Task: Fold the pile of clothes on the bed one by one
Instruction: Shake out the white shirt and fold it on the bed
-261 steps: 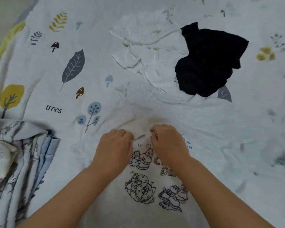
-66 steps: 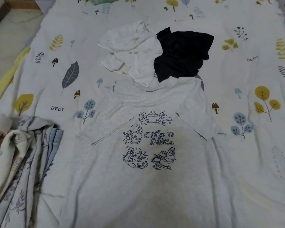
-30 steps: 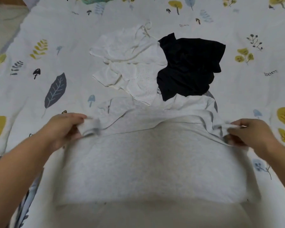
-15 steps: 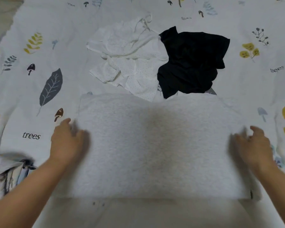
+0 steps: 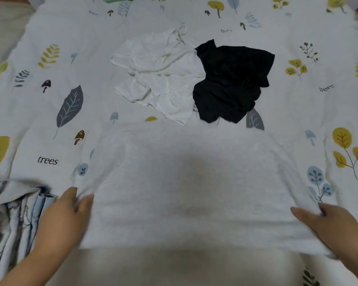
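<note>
The grey shirt (image 5: 190, 182) lies part-folded on the bed (image 5: 50, 112), left hand (image 5: 64, 219) and right hand (image 5: 331, 226) flat on its side edges grasping nothing, while the white garment (image 5: 159, 79) and black garment (image 5: 234, 83) beyond await folding.

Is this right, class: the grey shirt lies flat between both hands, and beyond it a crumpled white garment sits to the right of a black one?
Not quite. The head view shows the white garment to the left of the black one. The rest holds: the grey shirt lies flat between the left hand and the right hand.
</note>
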A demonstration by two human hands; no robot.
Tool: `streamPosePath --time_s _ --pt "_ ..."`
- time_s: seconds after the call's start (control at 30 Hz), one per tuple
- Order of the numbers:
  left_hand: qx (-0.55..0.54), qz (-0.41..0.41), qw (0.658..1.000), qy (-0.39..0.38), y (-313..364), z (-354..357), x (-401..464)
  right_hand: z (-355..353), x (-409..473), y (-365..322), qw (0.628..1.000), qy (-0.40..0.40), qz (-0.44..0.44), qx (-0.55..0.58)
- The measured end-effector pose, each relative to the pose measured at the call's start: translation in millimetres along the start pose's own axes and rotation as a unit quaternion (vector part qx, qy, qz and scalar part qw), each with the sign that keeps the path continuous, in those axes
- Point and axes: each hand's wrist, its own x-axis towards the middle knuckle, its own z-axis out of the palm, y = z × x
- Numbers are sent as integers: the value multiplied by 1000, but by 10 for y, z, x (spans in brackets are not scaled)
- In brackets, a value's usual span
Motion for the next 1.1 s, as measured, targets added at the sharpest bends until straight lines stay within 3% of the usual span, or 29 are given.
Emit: streamPosePath --time_s 0.07,0.17,0.23,0.3,0.4,0.5,0.6,0.7,0.83,0.9,0.97,1.1 --pt "41 -17 999 -20 -192 -28 -177 -63 -168 144 999 -33 4 -10" --pt "35 -64 988 -133 -558 85 -396 41 -364 313 994 -86 65 -4" --pt "108 12 988 -106 -755 214 -467 181 -414 398 991 -84 108 9" --pt "115 51 990 -61 -636 345 -515 281 -461 445 990 -70 120 32" --pt "133 272 953 8 -140 453 -698 273 -508 395 985 -46 141 83" --pt "114 417 899 -68 145 781 -916 201 -503 415 955 -93 208 189" --pt "136 462 858 -178 312 975 -1051 112 -581 471 934 -176 183 250" --pt "151 437 855 -235 290 1042 -1035 42 -659 275 941 -196 135 241" --pt "95 388 874 -276 393 820 -979 2 -824 -271 990 -96 -3 107" --pt "-46 324 911 -249 431 651 -913 76 -1027 -575 995 -52 -69 55" --pt "-149 221 927 -265 421 436 -801 235 -1256 -912 990 -30 -128 -43" --pt "-342 79 901 -256 250 -74 -541 774 -1743 -1393 944 -72 -260 -189"
